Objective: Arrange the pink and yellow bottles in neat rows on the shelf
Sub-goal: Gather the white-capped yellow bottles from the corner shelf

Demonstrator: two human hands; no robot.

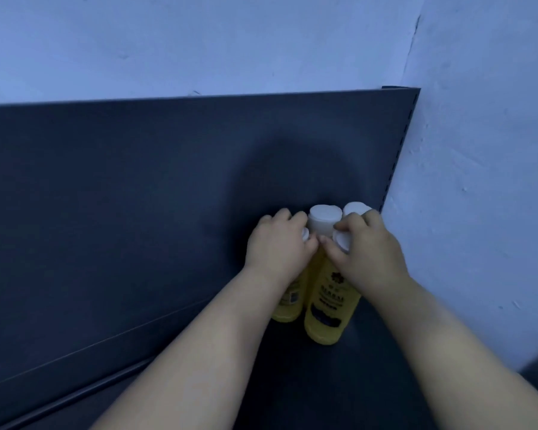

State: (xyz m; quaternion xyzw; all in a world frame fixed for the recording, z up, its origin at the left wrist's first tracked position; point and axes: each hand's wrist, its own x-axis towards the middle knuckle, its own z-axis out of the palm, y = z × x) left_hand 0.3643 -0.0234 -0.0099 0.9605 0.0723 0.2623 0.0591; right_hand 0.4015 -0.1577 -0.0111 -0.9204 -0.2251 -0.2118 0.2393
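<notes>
Back panel point(121, 181) fills the left and far side, dark and bare. Shelf point(317, 386) deck runs under it; all the bottles in view sit packed at its far right end, by the corner with the wall point(479, 150).

Left hand point(277, 246) reaches in from near, fingers curled over the top of the left front bottle point(288, 308), white cap peeking out by the thumb. Grip is at the cap, probably so the bottle can be nudged upright without tipping.

Two back bottles point(323, 217) stand behind against the panel, only their white caps showing, side by side and touching.

Right front bottle point(326, 315), yellow, label facing near, stands just beside the left one. Right hand point(368, 252) pinches its cap, fingers wrapped round it.

Both hands appear to be pressing the front pair together and back against the rear pair, closing gaps for a tight two-by-two block. Starting in the corner gives a straight edge to line up on.

No pink bottles in view. Yellow rows only begun.
</notes>
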